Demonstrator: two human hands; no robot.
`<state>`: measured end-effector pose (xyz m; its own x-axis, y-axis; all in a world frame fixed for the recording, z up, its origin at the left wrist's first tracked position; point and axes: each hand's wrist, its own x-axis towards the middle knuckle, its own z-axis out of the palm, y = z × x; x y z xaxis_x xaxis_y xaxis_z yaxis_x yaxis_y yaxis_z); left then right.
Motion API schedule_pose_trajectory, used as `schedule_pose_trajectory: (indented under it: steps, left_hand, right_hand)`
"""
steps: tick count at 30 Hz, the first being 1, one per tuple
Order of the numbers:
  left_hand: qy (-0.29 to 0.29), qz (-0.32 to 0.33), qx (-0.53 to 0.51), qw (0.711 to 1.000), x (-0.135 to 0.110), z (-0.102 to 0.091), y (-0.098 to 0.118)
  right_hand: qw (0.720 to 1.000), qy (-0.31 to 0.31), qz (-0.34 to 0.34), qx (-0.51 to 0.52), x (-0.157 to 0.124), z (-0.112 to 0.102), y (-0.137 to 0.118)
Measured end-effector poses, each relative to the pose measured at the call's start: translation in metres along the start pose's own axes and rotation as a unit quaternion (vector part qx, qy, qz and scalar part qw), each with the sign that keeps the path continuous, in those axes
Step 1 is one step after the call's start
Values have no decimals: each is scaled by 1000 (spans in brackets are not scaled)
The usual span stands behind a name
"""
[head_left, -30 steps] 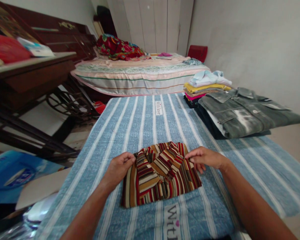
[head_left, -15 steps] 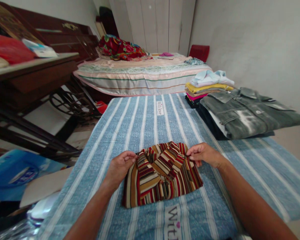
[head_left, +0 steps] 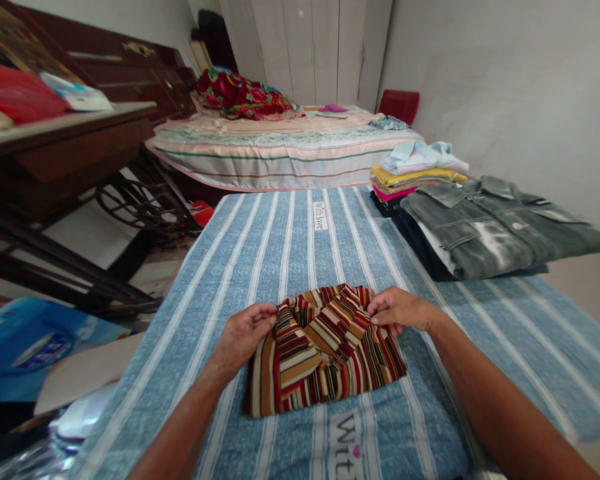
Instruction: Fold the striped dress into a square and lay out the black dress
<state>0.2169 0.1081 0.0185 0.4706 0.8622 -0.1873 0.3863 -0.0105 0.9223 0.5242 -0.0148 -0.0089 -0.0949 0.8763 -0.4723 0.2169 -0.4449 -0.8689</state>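
A folded shirt (head_left: 330,360) with red, tan, black and cream stripes lies on the blue-and-white striped cloth (head_left: 290,247), its collar on the far side. My left hand (head_left: 247,333) pinches the collar's left end between thumb and fingers. At the collar's right end, my right hand (head_left: 400,309) is closed on the fabric in the same way. The shirt's lower edge rests flat on the cloth.
To the right lie a folded grey-green denim jacket (head_left: 510,230) and a stack of folded clothes (head_left: 415,175). A bed (head_left: 280,150) stands beyond. On the left are a sewing-machine table (head_left: 80,133) and a blue box (head_left: 45,347).
My right hand has shifted slightly left along the collar. My left hand has moved a little to the right. The shirt stays almost in place.
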Motion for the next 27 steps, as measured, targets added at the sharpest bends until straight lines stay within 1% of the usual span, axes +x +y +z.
schedule_pose_trajectory:
  steps: [3,9,14,21,27]
  left_hand:
    - [-20,4,4,1000,2,1,-1]
    - [27,2,-31,999,4,5,-7]
    - [41,-6,-41,998,5,5,-10]
    - [42,-13,-47,998,5,5,-9]
    - [49,-12,-50,997,4,6,-7]
  right_hand:
    - [1000,23,-4,13,0,2,1]
    - [991,83,-39,93,-3,7,12]
    - [983,98,-59,146,-4,10,17]
    - [973,106,-58,195,-7,15,16]
    - [968,140,-47,203,-7,18,12]
